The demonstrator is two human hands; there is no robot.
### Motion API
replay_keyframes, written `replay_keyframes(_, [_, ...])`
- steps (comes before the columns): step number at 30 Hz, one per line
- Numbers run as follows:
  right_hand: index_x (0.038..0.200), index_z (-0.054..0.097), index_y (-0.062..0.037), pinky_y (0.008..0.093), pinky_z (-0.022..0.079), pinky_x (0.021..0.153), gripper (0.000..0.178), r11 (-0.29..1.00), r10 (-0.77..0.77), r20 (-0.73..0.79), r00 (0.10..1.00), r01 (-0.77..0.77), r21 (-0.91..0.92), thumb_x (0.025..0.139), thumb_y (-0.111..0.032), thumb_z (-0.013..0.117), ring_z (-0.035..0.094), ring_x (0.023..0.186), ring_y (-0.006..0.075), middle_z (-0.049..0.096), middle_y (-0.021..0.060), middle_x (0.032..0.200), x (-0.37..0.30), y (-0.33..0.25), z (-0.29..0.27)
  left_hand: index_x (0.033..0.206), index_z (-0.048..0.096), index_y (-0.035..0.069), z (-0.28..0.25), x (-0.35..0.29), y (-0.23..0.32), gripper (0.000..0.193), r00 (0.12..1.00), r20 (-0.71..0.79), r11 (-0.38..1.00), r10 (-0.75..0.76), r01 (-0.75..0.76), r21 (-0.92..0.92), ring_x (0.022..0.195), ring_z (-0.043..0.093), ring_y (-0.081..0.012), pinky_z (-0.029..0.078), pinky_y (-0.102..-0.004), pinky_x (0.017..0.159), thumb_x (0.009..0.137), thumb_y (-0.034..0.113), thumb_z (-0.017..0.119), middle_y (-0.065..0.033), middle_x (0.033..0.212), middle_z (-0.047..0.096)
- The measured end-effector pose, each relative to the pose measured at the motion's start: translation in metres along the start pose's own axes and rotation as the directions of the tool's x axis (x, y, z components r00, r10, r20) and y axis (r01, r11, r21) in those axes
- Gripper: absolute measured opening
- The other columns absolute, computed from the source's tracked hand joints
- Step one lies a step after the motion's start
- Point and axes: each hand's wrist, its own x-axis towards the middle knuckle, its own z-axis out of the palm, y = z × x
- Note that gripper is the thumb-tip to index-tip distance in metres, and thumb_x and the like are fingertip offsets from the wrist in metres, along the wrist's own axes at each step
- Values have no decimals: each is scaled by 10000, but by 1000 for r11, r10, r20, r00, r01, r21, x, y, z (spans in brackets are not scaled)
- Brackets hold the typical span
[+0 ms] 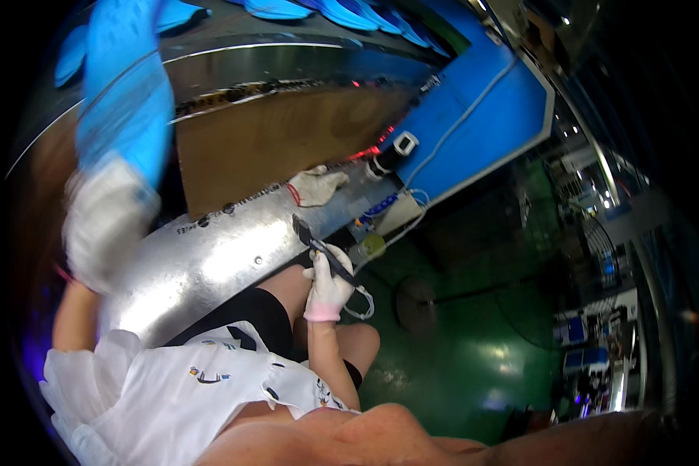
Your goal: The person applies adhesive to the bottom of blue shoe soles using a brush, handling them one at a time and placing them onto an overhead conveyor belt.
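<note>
A long, flat blue sole-shaped piece [124, 101] rises at the upper left, its lower end in my left hand [107, 229]. That hand wears a white glove and is smeared by motion, with its fingers closed on the piece. My right hand [330, 286], gloved in white with a pink cuff, grips a black hand tool [318, 245]. The tool has a flared dark tip, which points up and left over the metal worktop edge, and a pale cord or tube loops from its back end. More blue pieces [349, 14] lie in a row on a dark surface beyond.
A shiny metal worktop [210, 262] crosses in front of me, with a brown board [279, 144] behind it. An empty white glove [317, 186] lies near a black-and-white device [396, 154]. A blue panel [489, 116] with a cable [466, 116] stands right, above a green floor [443, 334].
</note>
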Motion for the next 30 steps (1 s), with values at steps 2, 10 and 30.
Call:
replay_keyframes(2, [1093, 617, 18, 180, 490, 563, 200, 999, -41, -132, 990, 39, -20, 899, -10, 655, 601, 617, 76, 678, 80, 912, 9, -2, -11, 1007, 665, 69, 52, -15, 11, 279, 989, 113, 972, 96, -69, -225, 1032, 626, -350, 498, -494, 877, 787, 240, 672, -152, 998, 668])
replay_keyframes(10, [1063, 615, 32, 182, 429, 508, 194, 999, -37, -212, 977, 32, -23, 874, -2, 649, 537, 572, 62, 621, 43, 790, 27, 2, -21, 933, 589, 73, 163, -114, 37, 320, 898, 225, 777, -377, 439, -450, 1287, 449, -374, 387, -463, 1048, 702, -16, 792, -222, 1387, 445])
replay_keyframes(30, [952, 709, -29, 342, 516, 666, 205, 616, -139, 160, 977, 211, -759, 819, -180, 741, 660, 699, 229, 679, 90, 763, 65, 71, 17, 1310, 543, 31, 245, -74, 44, 785, 410, 907, -988, -92, -152, -32, 1018, 605, -417, 535, -542, 814, 897, 694, 457, -267, 1200, 600])
